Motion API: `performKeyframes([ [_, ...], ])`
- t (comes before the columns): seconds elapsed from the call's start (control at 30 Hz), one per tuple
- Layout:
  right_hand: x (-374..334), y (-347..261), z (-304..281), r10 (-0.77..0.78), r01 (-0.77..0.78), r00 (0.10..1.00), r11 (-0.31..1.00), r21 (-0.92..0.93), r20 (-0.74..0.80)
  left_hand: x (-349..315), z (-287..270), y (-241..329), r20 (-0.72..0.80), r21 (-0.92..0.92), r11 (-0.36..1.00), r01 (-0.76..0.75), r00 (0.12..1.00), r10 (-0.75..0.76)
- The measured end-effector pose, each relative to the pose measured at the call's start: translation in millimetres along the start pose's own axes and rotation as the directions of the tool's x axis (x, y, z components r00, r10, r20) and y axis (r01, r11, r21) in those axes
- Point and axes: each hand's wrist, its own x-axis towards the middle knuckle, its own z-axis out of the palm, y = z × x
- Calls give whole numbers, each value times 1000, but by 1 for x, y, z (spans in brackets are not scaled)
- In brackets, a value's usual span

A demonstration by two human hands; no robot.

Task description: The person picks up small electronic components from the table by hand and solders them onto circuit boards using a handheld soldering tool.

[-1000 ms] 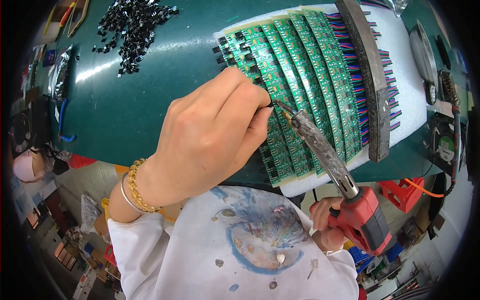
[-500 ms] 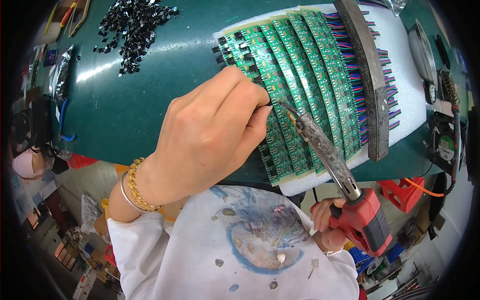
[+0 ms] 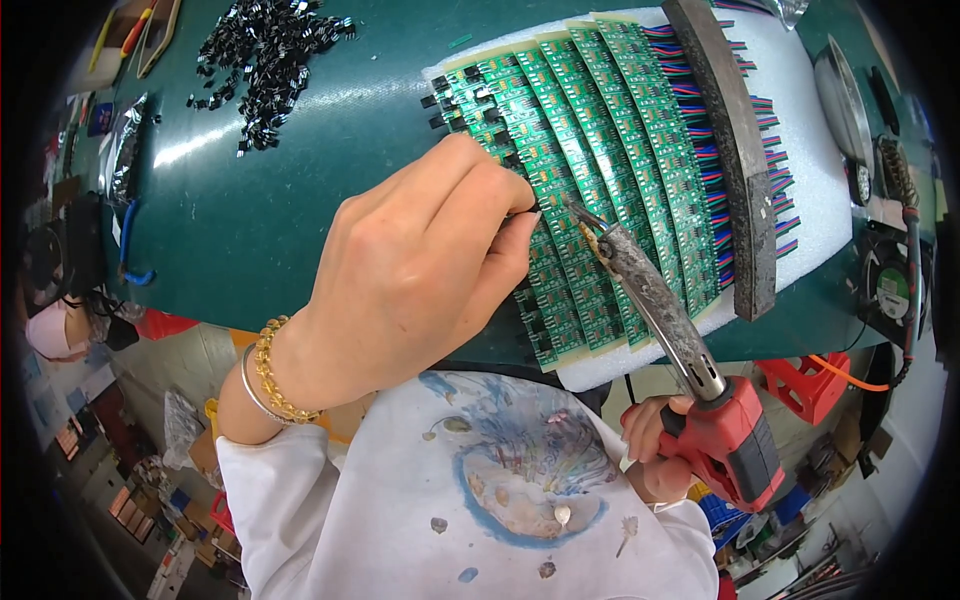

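Observation:
Overlapping rows of green circuit boards (image 3: 590,130) lie on a white foam sheet. Small black components stick out along their left edge. My left hand (image 3: 420,250) is closed in a pinch at that edge, on a small black component that its fingers mostly hide. In my right hand (image 3: 655,435), at the lower right, is the red handle of a soldering iron (image 3: 665,320). The iron slants up and left over the boards, its tip just right of my left fingertips. Whether the tip touches a board I cannot tell.
A dark metal bar (image 3: 735,160) lies across the coloured wires at the boards' right. Loose black components (image 3: 265,65) are heaped at the far left of the green table (image 3: 240,220). At the right are a round metal dish (image 3: 843,100), a coiled iron holder (image 3: 898,175) and a small fan (image 3: 890,295).
The iron's tip has shifted slightly right, away from my left fingertips. My left hand stays almost where it was, still pinched at the boards' edge.

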Motion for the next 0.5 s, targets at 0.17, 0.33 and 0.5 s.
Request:
performKeyframes([
  [0.17, 2, -2, -6, -43, 44, 998, 999, -4, 44, 4, 1, 1, 8, -5, 1000, -10, 1000, 10],
  [0.33, 3, 1, -9, -90, 89, 995, 996, 17, 48, 1, 2, -1, -4, 14, 1000, -13, 1000, 13],
  [0.5, -10, 21, -6, -132, 131, 991, 991, 26, 26, 3, 2, 1, -1, 11, 1000, -12, 1000, 12],
])
